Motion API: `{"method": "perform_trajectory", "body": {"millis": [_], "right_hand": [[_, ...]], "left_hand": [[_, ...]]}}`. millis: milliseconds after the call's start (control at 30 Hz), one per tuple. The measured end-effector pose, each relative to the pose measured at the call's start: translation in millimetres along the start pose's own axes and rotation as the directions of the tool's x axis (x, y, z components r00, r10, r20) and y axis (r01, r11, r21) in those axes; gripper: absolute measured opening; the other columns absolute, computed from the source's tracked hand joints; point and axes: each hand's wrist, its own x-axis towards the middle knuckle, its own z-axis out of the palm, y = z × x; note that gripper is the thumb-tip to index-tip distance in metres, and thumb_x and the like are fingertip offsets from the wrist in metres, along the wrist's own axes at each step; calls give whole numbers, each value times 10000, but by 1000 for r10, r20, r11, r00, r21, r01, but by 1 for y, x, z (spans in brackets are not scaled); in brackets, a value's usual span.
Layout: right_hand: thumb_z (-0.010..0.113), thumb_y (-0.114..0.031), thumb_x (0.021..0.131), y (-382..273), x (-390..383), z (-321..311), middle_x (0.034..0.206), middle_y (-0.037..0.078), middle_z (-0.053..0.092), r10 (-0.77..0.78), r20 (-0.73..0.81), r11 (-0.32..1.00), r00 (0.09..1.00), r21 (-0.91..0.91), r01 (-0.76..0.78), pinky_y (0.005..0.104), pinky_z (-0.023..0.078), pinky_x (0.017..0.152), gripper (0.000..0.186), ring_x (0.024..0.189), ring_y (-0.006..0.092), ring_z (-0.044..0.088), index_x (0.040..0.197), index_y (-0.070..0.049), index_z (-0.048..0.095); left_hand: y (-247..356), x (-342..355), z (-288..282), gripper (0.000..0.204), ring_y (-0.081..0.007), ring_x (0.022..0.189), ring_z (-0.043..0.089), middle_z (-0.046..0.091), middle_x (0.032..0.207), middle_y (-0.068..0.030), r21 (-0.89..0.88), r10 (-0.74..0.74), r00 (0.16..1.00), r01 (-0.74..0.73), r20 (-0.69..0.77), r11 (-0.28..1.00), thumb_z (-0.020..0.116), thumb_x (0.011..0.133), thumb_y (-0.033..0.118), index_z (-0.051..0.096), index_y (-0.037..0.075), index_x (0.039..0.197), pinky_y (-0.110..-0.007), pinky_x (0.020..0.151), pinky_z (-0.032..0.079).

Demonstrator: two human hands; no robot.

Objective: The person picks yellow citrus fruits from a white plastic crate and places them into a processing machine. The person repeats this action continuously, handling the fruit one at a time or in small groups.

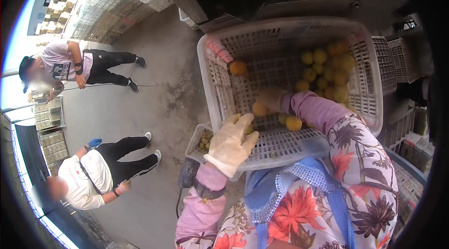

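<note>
Head view: a white crate (206, 71) fills the centre right of the frame, tilted a little, with slotted walls. Fruit (319, 56), orange and yellow-green, is heaped in its right half. One orange (238, 68) lies apart near the crate's left wall, just below a pink strip (219, 50), and a yellow-orange fruit (293, 123) lies near the lower wall.

The right hand (272, 98), gloved and blurred, reaches into the middle of the crate from the right, beside another orange (259, 109); whether it grips that fruit, I cannot tell. The left hand (230, 143), in a pale glove, is over the crate's lower left corner with thumb and fingers spread. Fruit shows at its fingertips, but I cannot tell whether any is held.

A smaller crate (192, 145) with small fruit in it sits partly behind the left hand. A dark strap (210, 193) circles the left wrist, and a blue apron (299, 176) covers a floral top at the bottom of the frame.

At the left of the frame, two people stand on the grey floor (140, 108), one above the other; stacked crates (117, 3) rise at upper left.
</note>
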Motion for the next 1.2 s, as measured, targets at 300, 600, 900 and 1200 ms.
{"method": "perform_trajectory", "body": {"millis": [300, 600, 900, 1200], "right_hand": [[732, -321, 859, -1, 24, 19, 1074, 106, 775, -43, 45, 978, 998, -201, 51, 456, 576, 857, 270, 953, 342, 743, 1100, -207, 773], [749, -313, 866, 15, -24, -37, 1193, 147, 741, 104, 76, 917, 992, 379, -125, 442, 555, 924, 430, 1102, 331, 703, 1241, -105, 710], [756, -250, 870, -35, -169, -153, 1397, 153, 605, 386, -347, 268, 855, 929, 256, 404, 494, 1068, 765, 1243, 272, 603, 1535, -48, 437], [882, -71, 741, -115, -166, -164, 1398, 99, 607, 298, -668, 391, 683, 737, 551, 366, 458, 1135, 911, 1291, 222, 577, 1540, -61, 445]], "left_hand": [[-51, 149, 151, 489, -410, 1170, 668, 686, 1290, -208, 722, -509, 645, -96, 570, 686, 638, 958, 282, 616, 90, 1408, -464, 995, 545], [-76, 147, 158, 452, -390, 1218, 648, 678, 1314, -192, 716, -499, 649, -102, 574, 690, 607, 968, 237, 628, 59, 1382, -484, 1053, 514], [6, 147, 69, 447, -370, 1284, 612, 649, 1362, -189, -810, 104, 881, 372, 462, 454, 589, 983, 211, 608, 48, 1398, -512, 1127, 469], [48, 81, 55, 786, -301, 1344, 547, 583, 1437, -116, -976, 375, 903, 213, 211, 37, 678, 918, 651, 526, 116, 1473, -465, 1125, 477]]}}
